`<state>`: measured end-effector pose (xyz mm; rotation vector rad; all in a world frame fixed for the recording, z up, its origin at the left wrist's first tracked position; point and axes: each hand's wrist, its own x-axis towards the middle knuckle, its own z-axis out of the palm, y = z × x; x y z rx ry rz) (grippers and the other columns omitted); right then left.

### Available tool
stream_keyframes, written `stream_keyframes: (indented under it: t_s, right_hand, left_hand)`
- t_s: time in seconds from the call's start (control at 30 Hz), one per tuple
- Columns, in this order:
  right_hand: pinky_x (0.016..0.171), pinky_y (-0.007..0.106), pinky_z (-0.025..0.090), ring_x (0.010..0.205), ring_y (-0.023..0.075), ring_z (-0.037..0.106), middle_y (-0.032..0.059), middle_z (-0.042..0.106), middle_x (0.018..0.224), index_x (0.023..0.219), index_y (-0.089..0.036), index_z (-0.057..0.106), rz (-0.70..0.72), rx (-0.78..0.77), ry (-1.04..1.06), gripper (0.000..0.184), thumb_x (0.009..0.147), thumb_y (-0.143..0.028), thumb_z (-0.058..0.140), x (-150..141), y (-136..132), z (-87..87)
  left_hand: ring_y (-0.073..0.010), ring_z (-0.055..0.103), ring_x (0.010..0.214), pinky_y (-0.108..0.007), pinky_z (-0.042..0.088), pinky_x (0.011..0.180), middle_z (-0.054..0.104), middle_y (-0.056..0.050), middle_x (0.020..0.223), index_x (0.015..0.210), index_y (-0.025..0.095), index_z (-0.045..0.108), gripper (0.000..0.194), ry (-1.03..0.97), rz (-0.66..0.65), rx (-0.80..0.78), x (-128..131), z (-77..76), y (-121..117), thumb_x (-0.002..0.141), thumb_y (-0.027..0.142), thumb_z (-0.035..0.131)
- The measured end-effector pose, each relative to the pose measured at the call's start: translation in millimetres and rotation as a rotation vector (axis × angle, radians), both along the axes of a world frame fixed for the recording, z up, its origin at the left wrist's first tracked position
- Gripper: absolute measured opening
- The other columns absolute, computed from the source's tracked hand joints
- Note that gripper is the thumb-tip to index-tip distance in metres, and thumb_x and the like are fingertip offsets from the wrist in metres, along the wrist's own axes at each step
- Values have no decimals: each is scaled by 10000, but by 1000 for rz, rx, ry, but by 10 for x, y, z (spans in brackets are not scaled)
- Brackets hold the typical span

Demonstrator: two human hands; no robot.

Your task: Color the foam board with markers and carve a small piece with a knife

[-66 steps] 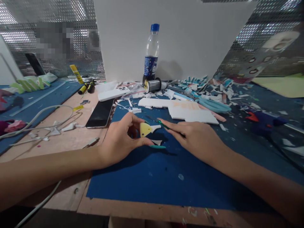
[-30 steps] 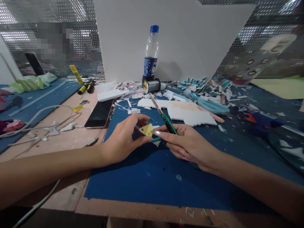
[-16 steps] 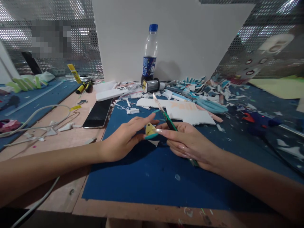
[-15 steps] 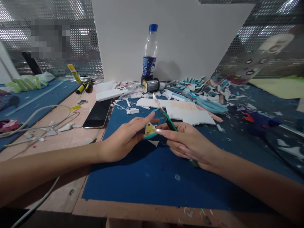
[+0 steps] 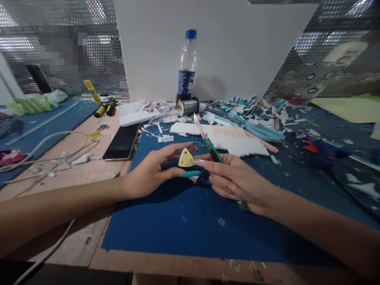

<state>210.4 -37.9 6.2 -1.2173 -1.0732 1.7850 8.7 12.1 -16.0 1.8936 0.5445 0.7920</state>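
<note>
A small yellow triangular piece (image 5: 185,159) with dark dots stands between my hands, one flat face toward me. The thumb and a finger of my right hand (image 5: 242,178) pinch its right edge. That same hand also grips a green and black craft knife (image 5: 214,153), its blade pointing up and away. My left hand (image 5: 152,170) curves around the piece's left side with thumb and fingers apart. Its thumb, with a long teal nail, lies just under the piece; whether it touches is unclear. Below them is a blue mat (image 5: 166,229).
Beyond my hands lies a cut white foam board (image 5: 237,144), with light-blue scissors (image 5: 264,132) and heaped scraps. A wire spool (image 5: 189,107) sits before a bottle (image 5: 186,75). Phone (image 5: 122,142) and cable (image 5: 38,154) lie left; a dark blue glue gun (image 5: 326,154) lies right.
The yellow piece has turned to show its face more fully. My left fingers have spread from it, and the thumb has dropped slightly. The knife tip has shifted a little right.
</note>
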Motion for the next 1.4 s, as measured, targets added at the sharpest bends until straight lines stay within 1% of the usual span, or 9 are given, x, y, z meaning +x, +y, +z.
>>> stream_keyframes:
  t_s: [0.1, 0.23, 0.4, 0.6, 0.73, 0.8, 0.93, 1.17, 1.4]
  right_hand:
    - [313, 142, 181, 260, 14, 180, -124, 319, 298, 1010, -134, 649, 17, 0, 15, 292, 818, -355, 647, 3, 3, 14]
    - [306, 140, 173, 252, 13, 166, -122, 317, 292, 1019, -135, 660, 46, 4, 28, 268, 836, -328, 630, -3, 2, 27]
    - [307, 135, 171, 243, 11, 160, -123, 317, 287, 1048, -148, 661, 70, 23, 46, 262, 853, -313, 607, 5, -15, 20]
    - [304, 143, 157, 237, 12, 162, -119, 329, 287, 1034, -155, 664, 77, 11, 57, 257, 858, -330, 597, 1, -9, 9]
    - [304, 145, 169, 235, 17, 181, -110, 347, 281, 1044, -137, 659, 89, 1, 79, 261, 865, -312, 586, -14, -3, 16]
    - [307, 142, 187, 238, 17, 193, -104, 360, 280, 1027, -128, 663, 94, 0, 101, 242, 869, -290, 579, -18, -3, 17]
    - [302, 146, 176, 232, 16, 194, -100, 371, 280, 1013, -127, 667, 98, 4, 120, 228, 868, -279, 579, -18, -2, 17]
    - [302, 139, 206, 233, 18, 215, -99, 377, 287, 1028, -124, 664, 80, 3, 98, 225, 881, -260, 561, -23, -8, 26]
    - [307, 130, 211, 241, 17, 200, -104, 356, 282, 1041, -135, 667, 80, 2, 89, 252, 860, -291, 590, -15, 4, 27]
  left_hand:
    - [-178, 553, 1191, -256, 491, 988, 569, -70, 1303, 1286, 187, 481, 475, -34, -9, -60, 5, 16, -10, 832, 110, 593]
    - [-144, 526, 1215, -202, 444, 1016, 556, -38, 1319, 1266, 192, 504, 432, -49, -28, -74, -6, 19, -3, 848, 127, 591]
    - [-143, 525, 1214, -197, 439, 1011, 571, -39, 1304, 1262, 189, 507, 382, -54, -33, -98, -8, 18, 3, 884, 175, 560]
    - [-137, 520, 1225, -200, 431, 1024, 570, -26, 1308, 1293, 227, 466, 425, -136, -84, -159, -14, 1, -4, 888, 133, 554]
    - [-95, 564, 1167, -145, 439, 991, 623, 2, 1238, 1253, 240, 507, 388, -172, -59, -133, -24, 5, -4, 884, 135, 567]
    - [-88, 567, 1163, -141, 434, 995, 632, 2, 1227, 1251, 236, 509, 374, -161, -52, -128, -28, 10, -5, 892, 140, 555]
    - [-90, 562, 1170, -152, 434, 1003, 619, -3, 1251, 1282, 238, 482, 394, -138, -63, -134, -31, 8, -7, 903, 143, 534]
    - [-95, 577, 1152, -138, 459, 970, 640, 15, 1218, 1257, 255, 522, 442, -174, -64, -152, -29, 10, -9, 852, 97, 597]
    - [-135, 570, 1166, -182, 458, 991, 628, 0, 1235, 1256, 269, 531, 482, -202, -73, -144, -35, 0, -2, 815, 117, 654]
